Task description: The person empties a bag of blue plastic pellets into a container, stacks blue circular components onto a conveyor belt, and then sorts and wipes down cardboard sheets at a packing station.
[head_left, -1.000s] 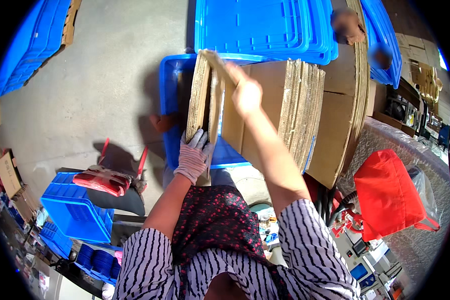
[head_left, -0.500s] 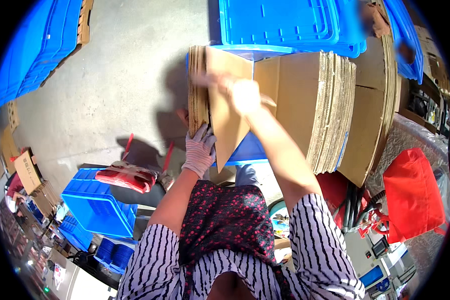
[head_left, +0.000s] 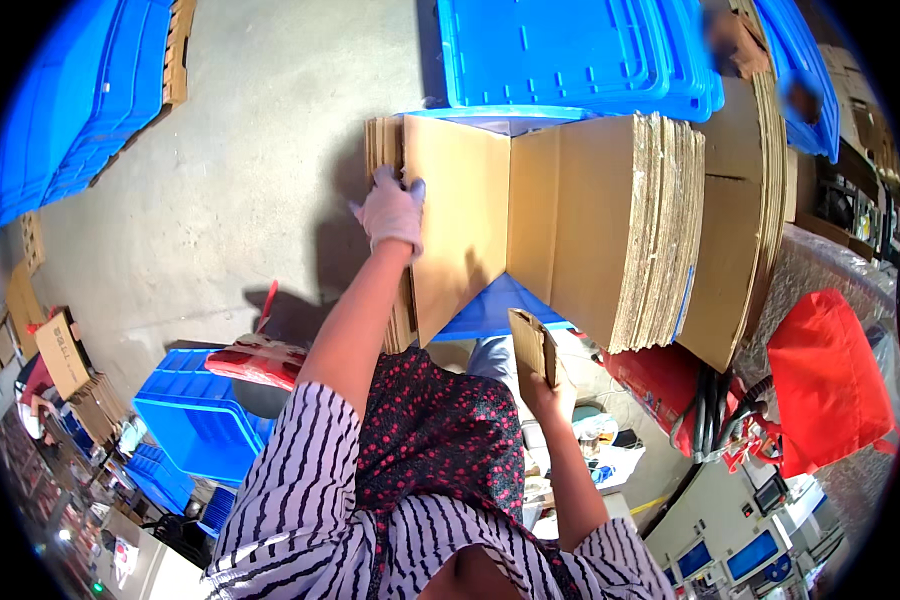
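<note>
1. The flattened cardboard box (head_left: 460,225) is standing on edge at the front of a stack of flat cartons (head_left: 650,225), its long axis running up and away from the person, partly swung open from the stack.
2. The left hand (head_left: 393,210), gloved in white, is gripping the box's upper left edge, fingers curled over it and pressed close together; it is the nearer hand to the box.
3. The right hand (head_left: 540,385) is sitting lower, below the box, bare fingers pinching a small cardboard flap (head_left: 532,345) that is standing upright.
4. Blue plastic lids (head_left: 570,50) are lying beyond the stack; a blue crate (head_left: 195,420) and a red bag (head_left: 830,385) are flanking the person.
</note>
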`<state>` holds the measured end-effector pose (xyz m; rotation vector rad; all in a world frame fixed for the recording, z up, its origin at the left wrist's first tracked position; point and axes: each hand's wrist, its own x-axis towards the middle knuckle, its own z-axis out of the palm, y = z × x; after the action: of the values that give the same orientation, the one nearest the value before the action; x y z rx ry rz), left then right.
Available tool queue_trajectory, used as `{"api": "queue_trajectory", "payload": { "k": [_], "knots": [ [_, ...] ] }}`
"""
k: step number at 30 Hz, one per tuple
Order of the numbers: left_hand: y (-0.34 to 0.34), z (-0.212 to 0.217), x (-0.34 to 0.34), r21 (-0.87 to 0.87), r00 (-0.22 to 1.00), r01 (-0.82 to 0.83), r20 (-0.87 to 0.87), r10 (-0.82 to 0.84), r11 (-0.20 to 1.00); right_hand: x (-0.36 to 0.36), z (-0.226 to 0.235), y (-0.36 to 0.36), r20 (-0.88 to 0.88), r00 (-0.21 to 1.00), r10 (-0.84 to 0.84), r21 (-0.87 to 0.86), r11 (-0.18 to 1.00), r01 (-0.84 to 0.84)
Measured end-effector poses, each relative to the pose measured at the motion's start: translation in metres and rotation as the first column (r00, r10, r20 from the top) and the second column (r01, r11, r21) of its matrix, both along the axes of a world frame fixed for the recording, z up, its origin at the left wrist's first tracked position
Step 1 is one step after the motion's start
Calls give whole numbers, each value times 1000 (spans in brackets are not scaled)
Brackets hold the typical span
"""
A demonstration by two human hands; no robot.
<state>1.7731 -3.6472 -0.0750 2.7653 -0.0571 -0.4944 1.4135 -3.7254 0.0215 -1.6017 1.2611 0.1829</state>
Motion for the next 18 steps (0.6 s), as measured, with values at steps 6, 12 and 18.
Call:
{"api": "queue_trajectory", "payload": {
  "k": [6, 12, 18],
  "knots": [
    [-3, -22, 35, 69, 959, 283, -43, -280, 957, -29, -5, 41, -6, 986, -164, -59, 985, 164],
    [23, 3, 65, -629, 905, -291, -425, -5, 721, -38, 12, 36, 26, 965, -261, -66, 963, 263],
    [31, 9, 54, -634, 985, -23, -148, -92, 773, -64, 12, 37, 62, 892, -447, 24, 894, 447]
  ]
}}
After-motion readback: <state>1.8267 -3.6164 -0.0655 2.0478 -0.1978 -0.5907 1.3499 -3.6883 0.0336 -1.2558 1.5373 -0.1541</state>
